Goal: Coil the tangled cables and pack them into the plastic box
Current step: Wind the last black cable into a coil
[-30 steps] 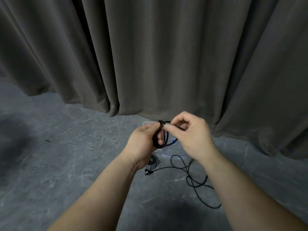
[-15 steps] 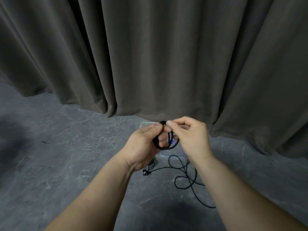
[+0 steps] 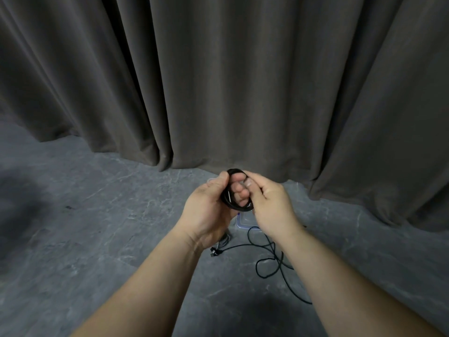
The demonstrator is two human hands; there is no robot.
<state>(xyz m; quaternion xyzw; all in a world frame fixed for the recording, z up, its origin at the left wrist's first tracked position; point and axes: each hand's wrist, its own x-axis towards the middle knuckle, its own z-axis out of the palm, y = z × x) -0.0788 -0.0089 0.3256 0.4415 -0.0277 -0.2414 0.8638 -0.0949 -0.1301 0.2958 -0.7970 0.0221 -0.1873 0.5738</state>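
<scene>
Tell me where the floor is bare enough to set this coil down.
Bare floor runs left of the left hand, up to the curtain. It is crowded under both hands: the plastic box, a loose black cable and a grey cable bundle. The right hand pinches the coil.

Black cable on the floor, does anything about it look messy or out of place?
Yes. The loose black cable sprawls in uneven loops across the grey floor, outside the plastic box. Only the part held between the left hand and right hand is wound into a neat coil.
</scene>
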